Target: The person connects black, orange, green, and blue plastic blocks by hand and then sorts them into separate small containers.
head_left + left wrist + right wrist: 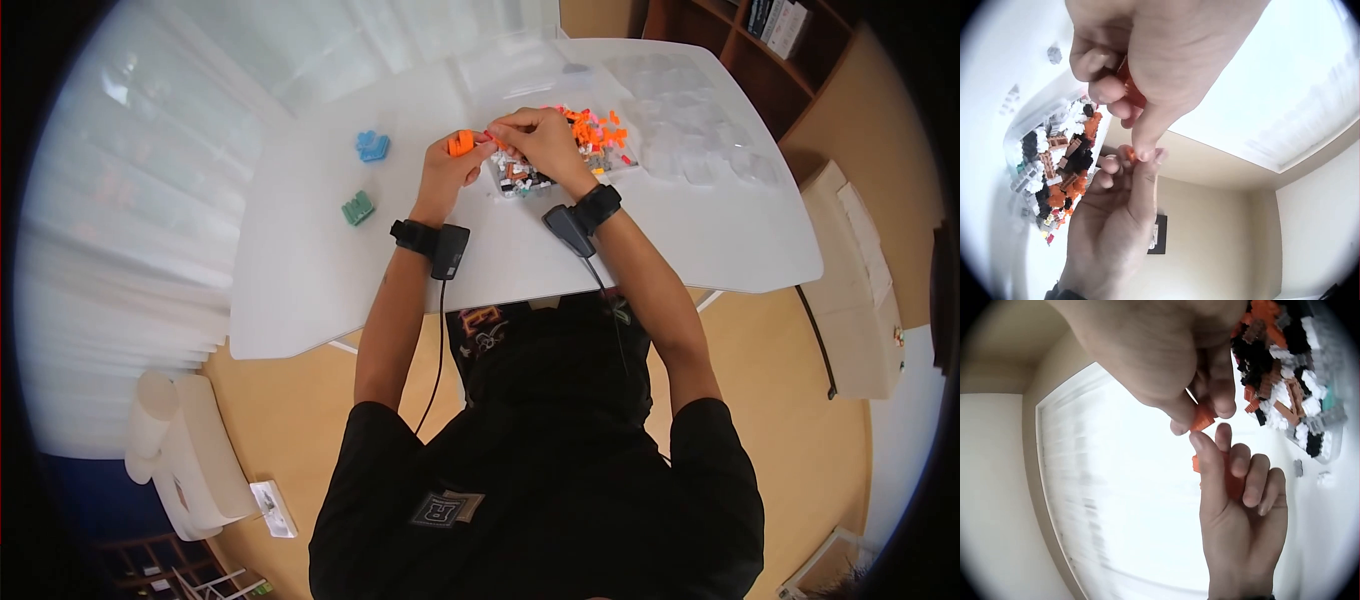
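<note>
My left hand (447, 175) holds an orange block assembly (460, 143) in its curled fingers; in the left wrist view much of that orange assembly (1132, 90) is hidden by the palm and fingers. Above the tray's left side, my right hand (545, 142) pinches a small orange toy brick (1202, 417) between thumb and fingers. The two hands meet fingertip to fingertip, with the small brick right at the left thumb's tip. Just beyond them, a clear tray (1015, 128) is full of loose bricks in orange, white, black, brown and grey.
On the left of the white table (300, 270) stand a blue block piece (372, 147) and a green block piece (357, 208). Several clear plastic containers (690, 125) cover the right side. A loose grey brick (1054, 54) lies beside the tray.
</note>
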